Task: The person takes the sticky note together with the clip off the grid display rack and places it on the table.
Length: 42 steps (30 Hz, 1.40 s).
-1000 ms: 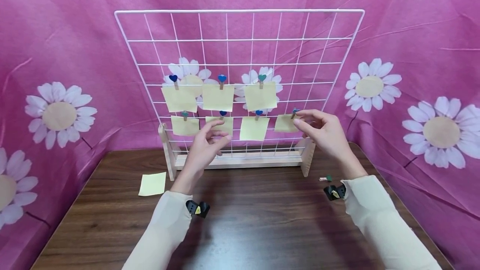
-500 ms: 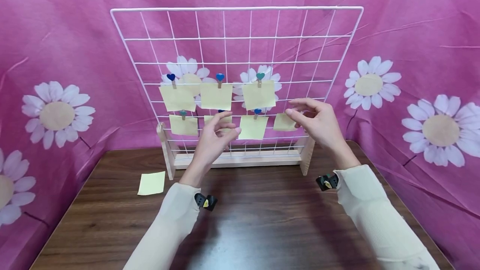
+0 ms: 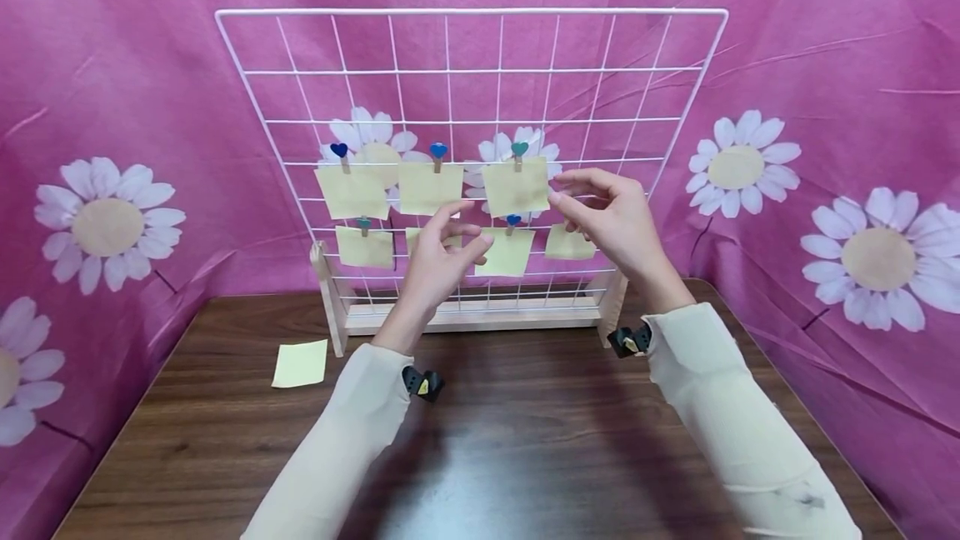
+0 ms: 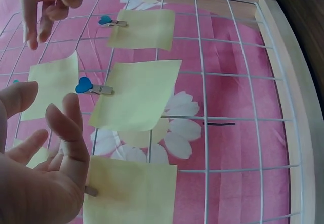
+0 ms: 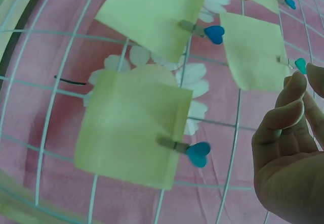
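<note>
We observe two bare hands in front of a white wire grid (image 3: pixel 472 12), which stands upright in a wooden stand (image 3: pixel 480 322) on the desk (image 3: pixel 480 457). Seven pale yellow notes hang on the grid from heart-headed clips: three in the upper row, four in the lower.

Left hand (image 3: pixel 437 261): we find the grip relaxed, thumb and forefinger parted with nothing visible between them. In the head view the hand covers most of the second lower note (image 4: pixel 136 95); the left wrist view shows this note and its blue clip (image 4: pixel 84 86).

Right hand (image 3: pixel 611 219): we find the grip loosely bent, thumb and forefinger tips slightly apart, with no item visible between them. The tips lie at the right edge of the upper right note (image 3: pixel 515 190), below its teal clip (image 3: pixel 519 150); we cannot tell whether they touch the paper. The lower right note (image 3: pixel 567 244) hangs partly behind this hand; in the right wrist view we see its blue-green clip (image 5: pixel 197 154).

We note one loose note (image 3: pixel 300 364) flat on the desk, left of the stand. Pink cloth (image 3: pixel 135 65) printed with white flowers (image 3: pixel 108 227) backs the setup.
</note>
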Tool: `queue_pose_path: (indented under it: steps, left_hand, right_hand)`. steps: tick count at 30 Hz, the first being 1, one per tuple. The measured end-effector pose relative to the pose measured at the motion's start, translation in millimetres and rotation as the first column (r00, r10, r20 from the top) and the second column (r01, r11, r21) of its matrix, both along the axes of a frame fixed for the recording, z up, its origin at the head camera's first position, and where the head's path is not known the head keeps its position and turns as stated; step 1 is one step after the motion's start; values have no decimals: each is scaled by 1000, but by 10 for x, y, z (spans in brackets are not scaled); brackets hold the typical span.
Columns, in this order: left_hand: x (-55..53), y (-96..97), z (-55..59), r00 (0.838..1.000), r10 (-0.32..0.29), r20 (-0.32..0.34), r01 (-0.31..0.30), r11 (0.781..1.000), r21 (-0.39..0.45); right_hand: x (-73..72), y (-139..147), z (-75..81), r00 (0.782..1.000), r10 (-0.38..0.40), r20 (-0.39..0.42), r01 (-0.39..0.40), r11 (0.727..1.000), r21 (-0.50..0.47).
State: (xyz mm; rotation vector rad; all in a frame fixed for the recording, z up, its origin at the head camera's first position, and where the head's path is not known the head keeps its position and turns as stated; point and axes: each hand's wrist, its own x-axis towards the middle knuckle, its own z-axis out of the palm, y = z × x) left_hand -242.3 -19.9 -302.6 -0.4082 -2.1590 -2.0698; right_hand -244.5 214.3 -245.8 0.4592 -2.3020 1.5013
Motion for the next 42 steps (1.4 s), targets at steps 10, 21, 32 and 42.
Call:
queue_pose_path:
  steps: [10,21,32,42]
  left_hand:
    - [-37,65,43,999,39,19,-39,999,29]
    - [-78,135,66,998,66,-1,-66,998,0]
    - [-80,202,85,997,46,61,-45,999,-12]
    - [-66,230,130,997,62,51,-61,998,-18]
  right_hand:
    - [-92,-213,157,999,9,-47,-10,999,-33]
    - [-203,-427,303,983,-85,-166,90,996,25]
    - [-233,-481,340,979,-117,-169,145,976,164]
    - [-268,-536,385,979,-125,-159,162,956,244]
